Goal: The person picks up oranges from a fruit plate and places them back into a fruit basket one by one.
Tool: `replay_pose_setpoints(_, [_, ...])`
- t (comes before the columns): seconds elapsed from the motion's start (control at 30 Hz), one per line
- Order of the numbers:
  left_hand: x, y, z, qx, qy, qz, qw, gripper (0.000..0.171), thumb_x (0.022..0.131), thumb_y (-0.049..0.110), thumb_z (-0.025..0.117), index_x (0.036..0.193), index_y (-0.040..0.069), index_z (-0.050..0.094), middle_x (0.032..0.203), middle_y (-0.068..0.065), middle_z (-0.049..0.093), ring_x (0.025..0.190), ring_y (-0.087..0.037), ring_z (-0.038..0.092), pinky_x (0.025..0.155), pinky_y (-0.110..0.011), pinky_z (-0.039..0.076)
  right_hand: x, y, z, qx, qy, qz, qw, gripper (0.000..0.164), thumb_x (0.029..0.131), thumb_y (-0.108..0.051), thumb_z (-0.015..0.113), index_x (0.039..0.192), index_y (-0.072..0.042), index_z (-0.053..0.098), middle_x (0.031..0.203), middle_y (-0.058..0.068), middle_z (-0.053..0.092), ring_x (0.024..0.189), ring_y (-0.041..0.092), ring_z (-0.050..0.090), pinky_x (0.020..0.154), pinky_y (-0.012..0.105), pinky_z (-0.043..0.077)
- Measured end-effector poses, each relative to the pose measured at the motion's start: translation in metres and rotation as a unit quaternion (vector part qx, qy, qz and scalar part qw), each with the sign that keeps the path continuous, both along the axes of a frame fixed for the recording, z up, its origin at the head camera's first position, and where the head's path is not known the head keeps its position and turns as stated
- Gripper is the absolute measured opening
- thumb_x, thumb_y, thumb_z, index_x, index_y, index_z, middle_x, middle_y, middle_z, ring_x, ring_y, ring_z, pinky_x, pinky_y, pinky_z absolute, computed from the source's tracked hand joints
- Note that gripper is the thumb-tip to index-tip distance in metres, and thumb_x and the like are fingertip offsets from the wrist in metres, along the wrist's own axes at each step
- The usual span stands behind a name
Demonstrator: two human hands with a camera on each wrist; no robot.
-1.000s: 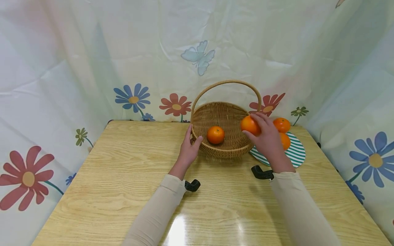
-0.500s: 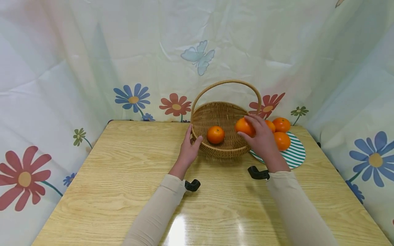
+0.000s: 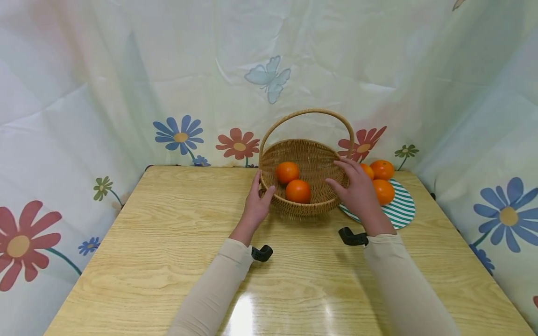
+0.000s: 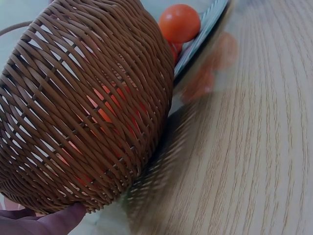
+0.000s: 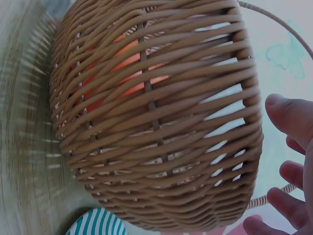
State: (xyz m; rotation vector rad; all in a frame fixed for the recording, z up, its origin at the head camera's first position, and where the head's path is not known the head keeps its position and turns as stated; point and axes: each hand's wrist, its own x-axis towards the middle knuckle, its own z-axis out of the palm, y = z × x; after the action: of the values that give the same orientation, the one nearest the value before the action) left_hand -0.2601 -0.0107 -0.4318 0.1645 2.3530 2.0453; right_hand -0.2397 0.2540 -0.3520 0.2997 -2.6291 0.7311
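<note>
A wicker basket [image 3: 313, 209] with a tall arched handle stands at the back of the table. Inside it lie two oranges, one [image 3: 287, 172] farther back and one [image 3: 298, 191] near the front rim. My left hand [image 3: 257, 204] holds the basket's left side by the rim; in the left wrist view its thumb [image 4: 62, 220] presses against the weave. At the right rim, my right hand [image 3: 357, 191] has its thumb and fingers spread apart with nothing between them. Seen from the right wrist, the fingers [image 5: 288, 205] are beside the basket's rim.
Right of the basket, a round green-and-white striped mat [image 3: 403, 210] bears several oranges [image 3: 383, 192], partly hidden by my right hand. A flower-printed curtain [image 3: 201, 70] hangs behind the wooden table [image 3: 168, 224].
My right hand has moved left over the basket and let go of the orange it held. That orange now lies in the basket beside the other, and the two have shifted. The left hand stays put.
</note>
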Motion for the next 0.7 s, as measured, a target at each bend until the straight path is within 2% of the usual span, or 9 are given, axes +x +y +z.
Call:
replay_pose_setpoints(0.2, [0.0,-0.001,-0.001,-0.002,0.001,-0.002,1.0,0.07,0.099,0.041,0.051,0.155,0.041,0.01,0.163,-0.002,0.015,0.147,-0.03,0.025,0.116,-0.047,0.031,0.0,0.006,-0.001,-0.008,-0.01,-0.008,1.0,0.055,0.093,-0.034,0.065,0.139,-0.008,0.051,0.147,0.017,0.043,0.133,0.041,0.039,0.105,0.063,0.037])
replay_pose_setpoints(0.5, [-0.001,-0.001,-0.001,-0.005,-0.002,-0.006,1.0,0.069,0.097,0.05,0.051,0.152,0.048,0.009,0.163,0.0,0.013,0.147,-0.03,0.024,0.115,-0.047,0.032,0.0,0.016,-0.004,-0.011,-0.007,-0.018,1.0,0.054,0.094,-0.033,0.065,0.139,-0.007,0.052,0.146,0.019,0.042,0.134,0.042,0.039,0.104,0.063,0.036])
replay_pose_setpoints(0.7, [-0.001,-0.001,-0.002,-0.003,0.0,-0.005,1.0,0.068,0.098,0.046,0.051,0.151,0.049,0.009,0.163,0.0,0.013,0.148,-0.028,0.024,0.116,-0.047,0.031,-0.001,0.024,-0.008,-0.015,-0.01,-0.031,0.999,0.05,0.096,-0.032,0.062,0.138,-0.007,0.052,0.145,0.02,0.044,0.133,0.042,0.038,0.105,0.064,0.035])
